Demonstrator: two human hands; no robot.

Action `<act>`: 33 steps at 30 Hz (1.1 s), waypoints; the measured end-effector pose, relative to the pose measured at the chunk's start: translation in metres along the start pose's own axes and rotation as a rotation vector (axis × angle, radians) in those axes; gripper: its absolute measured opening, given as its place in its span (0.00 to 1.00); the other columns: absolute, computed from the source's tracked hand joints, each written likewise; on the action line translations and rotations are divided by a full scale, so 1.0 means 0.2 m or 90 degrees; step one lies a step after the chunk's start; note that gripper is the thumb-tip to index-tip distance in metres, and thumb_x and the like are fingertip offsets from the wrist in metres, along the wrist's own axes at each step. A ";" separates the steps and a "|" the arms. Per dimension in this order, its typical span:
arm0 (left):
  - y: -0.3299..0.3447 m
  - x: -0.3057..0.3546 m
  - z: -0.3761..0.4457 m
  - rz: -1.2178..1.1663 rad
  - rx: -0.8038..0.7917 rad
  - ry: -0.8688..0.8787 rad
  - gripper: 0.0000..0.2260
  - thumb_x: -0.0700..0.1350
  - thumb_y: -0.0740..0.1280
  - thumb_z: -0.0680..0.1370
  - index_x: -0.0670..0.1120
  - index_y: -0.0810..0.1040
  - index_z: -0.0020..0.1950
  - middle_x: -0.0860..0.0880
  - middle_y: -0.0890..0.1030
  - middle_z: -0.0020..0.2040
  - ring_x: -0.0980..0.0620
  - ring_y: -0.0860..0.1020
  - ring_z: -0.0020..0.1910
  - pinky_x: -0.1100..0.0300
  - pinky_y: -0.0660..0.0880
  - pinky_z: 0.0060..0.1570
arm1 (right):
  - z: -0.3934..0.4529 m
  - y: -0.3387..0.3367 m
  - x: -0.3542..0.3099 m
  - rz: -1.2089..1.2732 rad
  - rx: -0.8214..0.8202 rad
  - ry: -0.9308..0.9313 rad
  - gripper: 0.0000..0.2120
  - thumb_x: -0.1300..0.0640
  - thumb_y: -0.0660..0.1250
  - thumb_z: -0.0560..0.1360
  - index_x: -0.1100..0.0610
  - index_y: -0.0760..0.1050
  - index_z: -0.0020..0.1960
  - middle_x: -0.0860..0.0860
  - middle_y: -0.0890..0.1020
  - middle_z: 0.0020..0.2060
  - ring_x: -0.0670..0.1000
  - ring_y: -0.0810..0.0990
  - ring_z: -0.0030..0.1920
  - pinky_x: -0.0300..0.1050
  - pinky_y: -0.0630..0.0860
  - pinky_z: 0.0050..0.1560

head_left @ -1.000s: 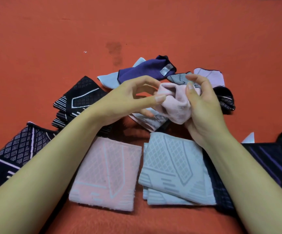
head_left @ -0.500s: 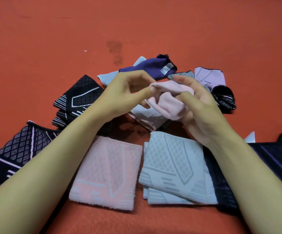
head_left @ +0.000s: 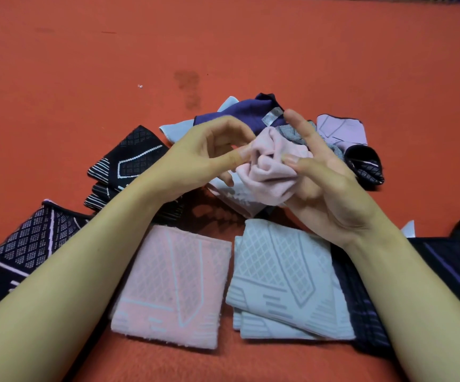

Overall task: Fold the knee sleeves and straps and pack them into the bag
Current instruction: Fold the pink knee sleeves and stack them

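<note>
Plain pink sleeve [head_left: 270, 172]; pink [head_left: 172, 288] & grey [head_left: 284, 279] folded sleeves w/ diamond grid; orange floor [head_left: 85, 64].

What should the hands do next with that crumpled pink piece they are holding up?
Probably pull it out flat between both hands. The pink sleeve is bunched between the left hand and right hand, while the folded pink sleeve below lies flat.

orange-red cloth surface [head_left: 85, 78], dark stain [head_left: 187, 88], white speck [head_left: 140, 86]
</note>
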State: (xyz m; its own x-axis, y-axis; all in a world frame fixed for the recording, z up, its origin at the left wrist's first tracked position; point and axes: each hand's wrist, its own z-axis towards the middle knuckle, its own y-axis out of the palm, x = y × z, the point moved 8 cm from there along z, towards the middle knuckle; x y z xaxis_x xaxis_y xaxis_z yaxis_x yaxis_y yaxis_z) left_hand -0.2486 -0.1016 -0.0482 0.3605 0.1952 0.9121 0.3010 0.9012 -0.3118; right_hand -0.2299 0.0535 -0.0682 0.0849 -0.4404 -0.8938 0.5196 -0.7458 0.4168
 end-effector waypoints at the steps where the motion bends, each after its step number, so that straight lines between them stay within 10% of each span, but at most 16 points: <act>1: -0.01 0.01 0.00 -0.005 0.017 0.020 0.08 0.42 0.72 0.81 0.45 0.74 0.56 0.48 0.80 0.52 0.49 0.78 0.43 0.54 0.78 0.40 | 0.00 -0.01 -0.01 -0.001 0.016 -0.010 0.31 0.63 0.63 0.79 0.45 0.63 0.79 0.55 0.81 0.63 0.55 0.81 0.60 0.43 0.80 0.53; 9: 0.01 0.04 -0.01 0.003 -0.010 0.039 0.09 0.42 0.67 0.82 0.39 0.79 0.59 0.49 0.83 0.50 0.49 0.81 0.48 0.56 0.77 0.50 | 0.01 0.00 0.00 -0.075 0.030 -0.033 0.31 0.65 0.65 0.79 0.51 0.64 0.80 0.56 0.81 0.66 0.58 0.81 0.64 0.50 0.80 0.61; 15: -0.02 0.03 0.00 0.153 0.046 0.071 0.09 0.48 0.72 0.79 0.43 0.82 0.54 0.44 0.83 0.53 0.40 0.81 0.53 0.31 0.75 0.55 | 0.01 0.00 0.02 -0.106 0.014 -0.022 0.32 0.70 0.61 0.81 0.47 0.62 0.81 0.58 0.78 0.71 0.66 0.75 0.71 0.59 0.72 0.72; 26: -0.14 -0.01 0.01 -0.157 0.142 0.016 0.11 0.49 0.61 0.85 0.49 0.81 0.50 0.50 0.77 0.41 0.52 0.73 0.39 0.60 0.73 0.39 | -0.01 -0.17 -0.08 -0.215 0.266 -0.124 0.08 0.58 0.68 0.82 0.51 0.79 0.60 0.55 0.84 0.52 0.53 0.80 0.42 0.46 0.76 0.33; 33: -0.12 -0.07 0.03 -0.235 0.148 -0.082 0.06 0.46 0.60 0.87 0.45 0.73 0.54 0.52 0.78 0.40 0.55 0.76 0.35 0.63 0.76 0.30 | -0.03 -0.19 -0.12 -0.182 0.314 -0.155 0.10 0.57 0.67 0.83 0.49 0.76 0.63 0.55 0.82 0.52 0.52 0.82 0.45 0.45 0.79 0.32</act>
State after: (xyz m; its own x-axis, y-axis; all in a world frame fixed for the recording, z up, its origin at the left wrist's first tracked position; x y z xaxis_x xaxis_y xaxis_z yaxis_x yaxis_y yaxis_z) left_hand -0.2659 -0.1243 -0.0523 0.1495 -0.1229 0.9811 0.1771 0.9795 0.0958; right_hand -0.2472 0.0954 -0.0639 -0.2262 -0.2473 -0.9422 0.0344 -0.9687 0.2460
